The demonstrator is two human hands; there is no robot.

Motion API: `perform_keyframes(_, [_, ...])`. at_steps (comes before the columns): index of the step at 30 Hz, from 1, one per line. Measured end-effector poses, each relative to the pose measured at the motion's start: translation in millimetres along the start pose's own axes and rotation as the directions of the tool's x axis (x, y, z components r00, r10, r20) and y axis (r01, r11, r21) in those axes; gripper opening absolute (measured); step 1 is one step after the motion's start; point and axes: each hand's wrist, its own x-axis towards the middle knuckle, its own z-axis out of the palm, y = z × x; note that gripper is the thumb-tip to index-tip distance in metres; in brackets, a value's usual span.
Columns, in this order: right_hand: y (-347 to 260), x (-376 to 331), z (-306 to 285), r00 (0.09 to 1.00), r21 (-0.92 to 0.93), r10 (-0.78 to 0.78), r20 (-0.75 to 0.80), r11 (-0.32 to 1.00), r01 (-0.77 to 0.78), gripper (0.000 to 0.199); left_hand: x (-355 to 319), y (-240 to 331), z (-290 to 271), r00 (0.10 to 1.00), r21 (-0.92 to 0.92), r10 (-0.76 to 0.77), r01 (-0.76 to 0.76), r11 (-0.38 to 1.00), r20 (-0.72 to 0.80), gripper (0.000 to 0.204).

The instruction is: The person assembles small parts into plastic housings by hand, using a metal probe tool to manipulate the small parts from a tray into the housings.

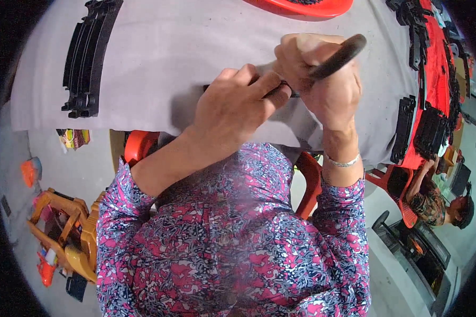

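Observation:
Above the grey-covered table (158, 63), my right hand (328, 87) is closed in a fist around a black tool with a thick curved handle (344, 57). The handle's rounded end sticks out beyond the fist to the right and is blurred; the tool's other end is hidden. My left hand (235, 105) is closed just left of it, its fingertips close to the right fist. It holds a narrow black piece, mostly covered by the fingers; only a dark end (207, 87) shows past the hand.
Long black slotted plastic parts (87, 58) lie at the table's left. A red tray (307, 6) with small dark pieces stands at the far edge. Black parts (404, 129) and red cloth (436, 58) line the right side, where another person (439, 203) sits. Red chairs (312, 182) stand close by.

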Motion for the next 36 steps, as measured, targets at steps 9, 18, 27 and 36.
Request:
perform_keyframes(9, [1,-4,-6,0.997,-0.063,-0.050,0.051,0.997,0.053,0.041,3,-1,-1,0.999,-0.007,-0.006,0.006,1.000,-0.032,0.033])
perform_keyframes(18, [13,-8,-29,0.970,-0.013,-0.134,0.203,0.990,0.140,0.016,2,-1,-2,0.993,0.024,0.019,-0.016,1.000,-0.115,0.030])
perform_keyframes(27, [11,-7,-15,0.969,-0.314,-0.204,0.136,0.919,0.238,0.042,0,0,-7,0.989,0.036,0.037,-0.033,0.999,-0.143,0.032])
perform_keyframes(36, [13,-9,-29,0.937,-0.146,-0.223,0.268,0.952,0.268,0.019,-1,2,-5,0.987,0.028,0.030,-0.026,0.999,-0.156,0.030])
